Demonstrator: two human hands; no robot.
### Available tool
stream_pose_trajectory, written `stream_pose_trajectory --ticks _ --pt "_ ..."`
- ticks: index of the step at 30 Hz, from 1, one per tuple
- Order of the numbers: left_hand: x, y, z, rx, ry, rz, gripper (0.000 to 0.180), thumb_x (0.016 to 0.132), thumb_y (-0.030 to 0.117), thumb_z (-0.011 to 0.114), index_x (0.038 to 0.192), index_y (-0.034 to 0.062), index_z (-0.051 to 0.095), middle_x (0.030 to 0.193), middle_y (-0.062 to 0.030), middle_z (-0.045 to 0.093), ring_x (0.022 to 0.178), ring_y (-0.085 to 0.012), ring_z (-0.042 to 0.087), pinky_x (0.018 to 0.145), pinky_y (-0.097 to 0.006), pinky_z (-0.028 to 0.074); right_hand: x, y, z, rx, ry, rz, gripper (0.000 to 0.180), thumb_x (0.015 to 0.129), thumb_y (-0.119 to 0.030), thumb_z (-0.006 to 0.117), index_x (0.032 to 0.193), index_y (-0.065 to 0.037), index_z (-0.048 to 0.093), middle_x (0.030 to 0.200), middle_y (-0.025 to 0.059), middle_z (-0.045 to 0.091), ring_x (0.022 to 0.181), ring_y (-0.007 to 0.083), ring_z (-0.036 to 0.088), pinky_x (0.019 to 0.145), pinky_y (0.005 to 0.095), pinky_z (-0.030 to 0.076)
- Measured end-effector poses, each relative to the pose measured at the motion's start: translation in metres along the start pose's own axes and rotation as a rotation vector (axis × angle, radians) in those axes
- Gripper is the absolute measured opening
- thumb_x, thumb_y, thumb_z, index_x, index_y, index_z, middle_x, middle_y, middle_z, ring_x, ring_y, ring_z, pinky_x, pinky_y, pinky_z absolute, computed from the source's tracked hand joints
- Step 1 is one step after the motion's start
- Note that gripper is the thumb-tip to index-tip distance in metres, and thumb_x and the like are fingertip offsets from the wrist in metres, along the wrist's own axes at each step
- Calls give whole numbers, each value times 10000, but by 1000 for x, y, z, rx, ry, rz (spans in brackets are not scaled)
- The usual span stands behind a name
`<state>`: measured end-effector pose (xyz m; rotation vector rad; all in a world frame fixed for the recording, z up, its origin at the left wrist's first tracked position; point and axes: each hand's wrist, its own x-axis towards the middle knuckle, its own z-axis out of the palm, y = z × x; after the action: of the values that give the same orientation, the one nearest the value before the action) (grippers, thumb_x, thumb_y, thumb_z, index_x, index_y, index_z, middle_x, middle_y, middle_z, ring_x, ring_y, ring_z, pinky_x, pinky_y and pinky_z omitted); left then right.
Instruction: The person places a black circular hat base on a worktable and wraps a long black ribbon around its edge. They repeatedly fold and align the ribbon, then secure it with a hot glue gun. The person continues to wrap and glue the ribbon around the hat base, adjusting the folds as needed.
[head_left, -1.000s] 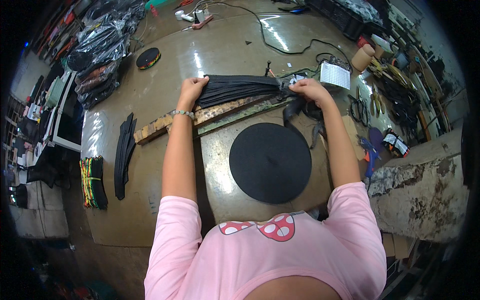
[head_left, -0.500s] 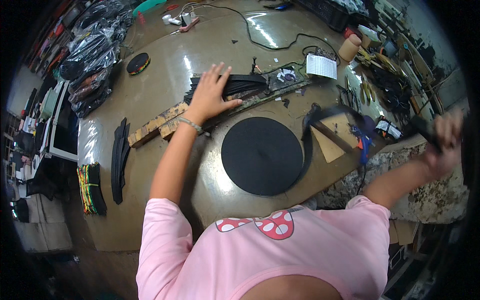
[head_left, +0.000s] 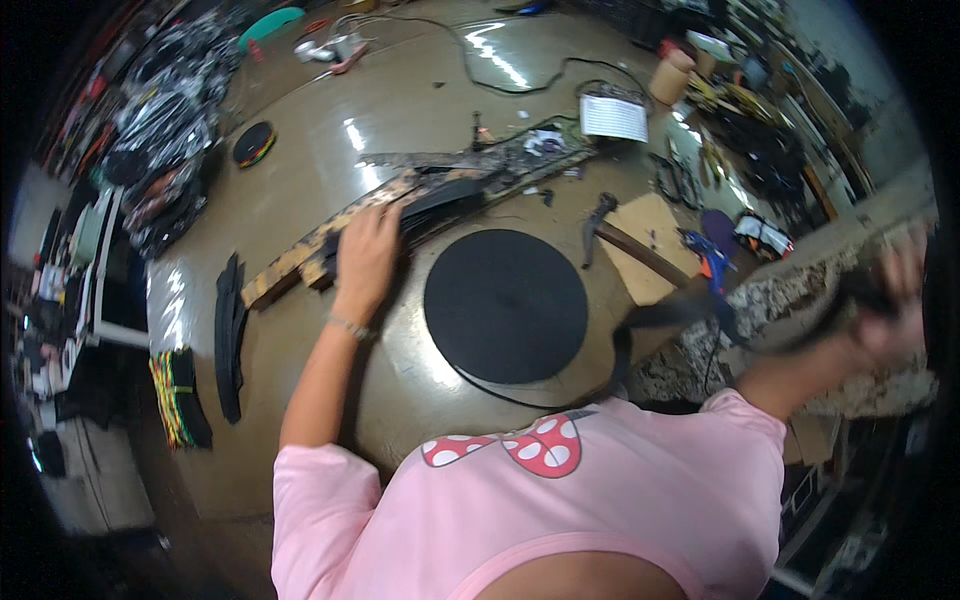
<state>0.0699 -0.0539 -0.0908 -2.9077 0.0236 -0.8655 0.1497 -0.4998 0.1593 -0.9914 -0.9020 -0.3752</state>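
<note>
A wide flat roll of black webbing (head_left: 506, 306) lies on the table in front of me. Its loose end (head_left: 655, 318) runs off the near side and loops to the right. At the right rim my right hand (head_left: 895, 305), smeared by motion, is closed on that webbing. My left hand (head_left: 367, 250) is closed over one end of a bundle of black strips (head_left: 440, 208). The bundle lies slantwise along a wooden jig (head_left: 325, 240) with long bars. My left palm and the strip ends under it are hidden.
Right of the roll lie a hammer (head_left: 640, 250), a tan board (head_left: 645, 215) and a blue glue gun (head_left: 712, 262). Bundled black strips (head_left: 230, 340) and a coloured strap bundle (head_left: 180, 398) lie at left. A power cord (head_left: 560, 75) crosses the far side.
My left hand has come nearer and left, from spread on the strips to closed over them, and the bundle has shifted with it. The webbing's loose end has swung nearer, baring the hammer.
</note>
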Motion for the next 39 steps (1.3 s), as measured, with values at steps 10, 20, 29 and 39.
stream_pose_trajectory --ticks 10,20,29,39 --pt "-49 9 -79 1 -288 -55 585 682 123 700 1223 77 483 1136 -108 493 1074 -274 458 948 -381 347 -2 104 47 159 -148 522 233 950 -218 409 1095 -48 476 789 52 539 601 99 498 508 210 407" --pt "92 148 -105 -1155 -64 237 404 788 251 659 1082 -11 571 988 -110 608 904 -204 584 817 -294 449 6 102 120 238 -258 509 213 951 -220 401 1047 -30 397 989 253 583 857 192 610 678 227 498" --pt "120 138 -138 -1955 150 -205 204 894 150 537 1018 -13 535 988 -113 626 792 -100 586 719 -218 478 -48 142 73 -89 -602 545 692 891 -525 403 1312 22 350 1165 92 525 1051 138 491 919 264 366" --pt "113 19 -164 -2059 633 -389 231 910 109 460 1091 -28 503 1012 -128 585 973 -192 549 877 -340 446 -118 159 41 -60 -1055 976 298 797 -174 661 1005 31 600 810 44 663 809 117 606 771 252 452"
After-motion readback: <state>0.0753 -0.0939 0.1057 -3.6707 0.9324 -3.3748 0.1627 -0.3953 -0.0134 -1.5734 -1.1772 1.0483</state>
